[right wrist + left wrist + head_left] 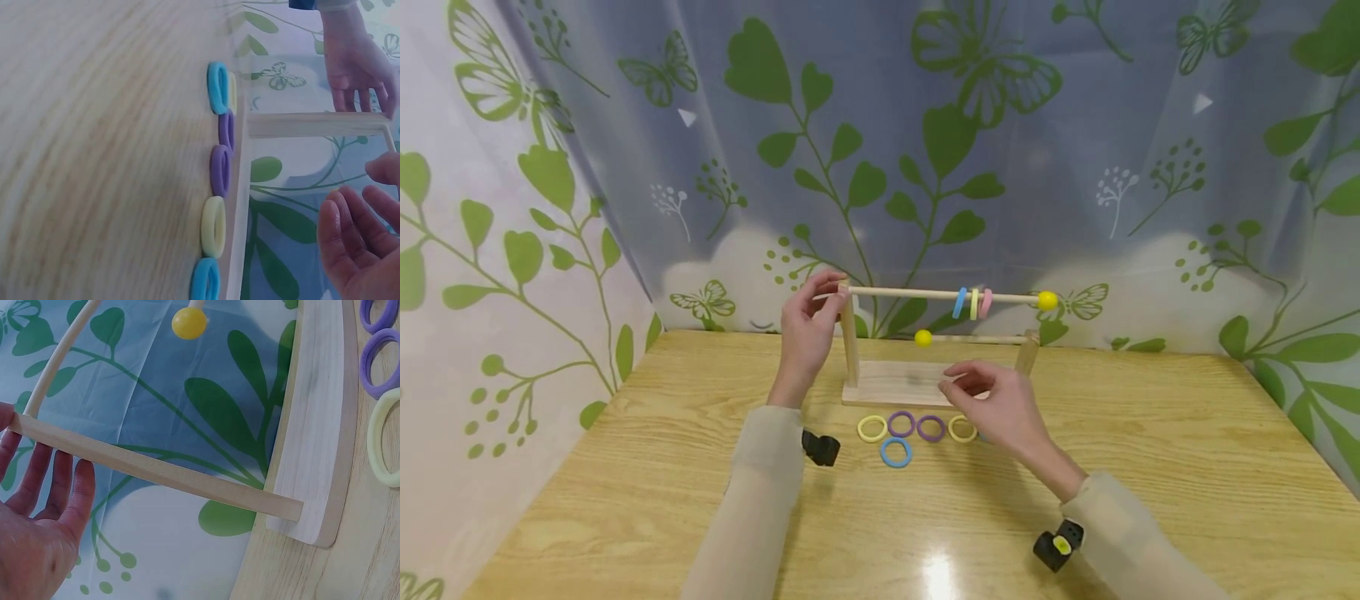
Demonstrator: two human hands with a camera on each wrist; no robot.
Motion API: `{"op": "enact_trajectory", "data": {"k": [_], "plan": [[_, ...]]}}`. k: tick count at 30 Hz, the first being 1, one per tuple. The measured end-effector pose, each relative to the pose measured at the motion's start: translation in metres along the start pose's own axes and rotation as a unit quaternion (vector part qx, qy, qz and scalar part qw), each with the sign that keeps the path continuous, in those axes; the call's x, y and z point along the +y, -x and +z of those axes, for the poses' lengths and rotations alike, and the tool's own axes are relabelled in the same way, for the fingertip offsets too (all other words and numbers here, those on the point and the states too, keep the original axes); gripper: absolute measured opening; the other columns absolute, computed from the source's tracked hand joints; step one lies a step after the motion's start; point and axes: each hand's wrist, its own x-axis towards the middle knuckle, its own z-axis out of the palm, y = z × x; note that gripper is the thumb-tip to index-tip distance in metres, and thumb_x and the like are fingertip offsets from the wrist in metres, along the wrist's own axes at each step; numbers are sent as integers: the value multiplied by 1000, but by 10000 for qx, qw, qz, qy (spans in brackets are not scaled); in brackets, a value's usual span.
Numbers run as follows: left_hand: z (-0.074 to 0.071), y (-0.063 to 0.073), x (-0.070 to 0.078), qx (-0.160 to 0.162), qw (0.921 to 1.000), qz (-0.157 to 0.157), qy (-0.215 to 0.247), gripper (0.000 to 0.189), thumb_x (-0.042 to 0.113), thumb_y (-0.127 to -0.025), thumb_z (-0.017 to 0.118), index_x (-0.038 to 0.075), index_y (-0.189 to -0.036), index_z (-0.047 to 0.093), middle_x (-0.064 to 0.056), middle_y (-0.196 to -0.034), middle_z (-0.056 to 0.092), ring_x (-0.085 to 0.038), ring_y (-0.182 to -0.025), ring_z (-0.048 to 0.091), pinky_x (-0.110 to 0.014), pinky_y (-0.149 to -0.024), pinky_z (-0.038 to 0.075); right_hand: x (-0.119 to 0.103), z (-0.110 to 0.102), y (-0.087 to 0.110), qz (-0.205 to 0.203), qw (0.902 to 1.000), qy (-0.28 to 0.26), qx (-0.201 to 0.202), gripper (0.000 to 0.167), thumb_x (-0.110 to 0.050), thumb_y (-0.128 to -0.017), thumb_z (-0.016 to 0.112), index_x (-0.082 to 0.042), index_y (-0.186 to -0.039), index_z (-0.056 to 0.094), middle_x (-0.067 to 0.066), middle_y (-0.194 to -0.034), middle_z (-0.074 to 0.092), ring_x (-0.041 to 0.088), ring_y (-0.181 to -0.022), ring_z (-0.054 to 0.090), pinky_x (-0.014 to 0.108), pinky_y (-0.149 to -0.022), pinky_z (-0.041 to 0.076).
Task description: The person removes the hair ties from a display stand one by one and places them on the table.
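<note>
A wooden stand has an upright post at each end, each bearing a sideways rod tipped with a yellow ball. My left hand grips the top of the left post, thumb on one side and fingers on the other. On the upper rod hang a blue ring, a pale yellow ring and a pink ring, toward its ball end. My right hand hovers in front of the base, fingers loosely bent, thumb apart from them and nothing between, below the lower rod.
Several loose rings lie along the base's front: purple rings, yellow rings and a blue ring. Another blue ring is mostly hidden by my right hand in the head view. A leaf-patterned curtain hangs behind the wooden table.
</note>
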Motion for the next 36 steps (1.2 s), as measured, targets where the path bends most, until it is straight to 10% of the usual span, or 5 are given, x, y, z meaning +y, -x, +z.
{"op": "enact_trajectory", "data": {"k": [36], "plan": [[1,-1,-3,22,10000,14,51,25,9,-99,63,4,-122,70,-17,-112,68,-18,-94,66,-37,-84,56,-4,-21,-23,-68,9797,-516,1935,16,-24,-92,77,-10,-100,79,10,-91,79,-4,-72,66,14,-62,54]]}}
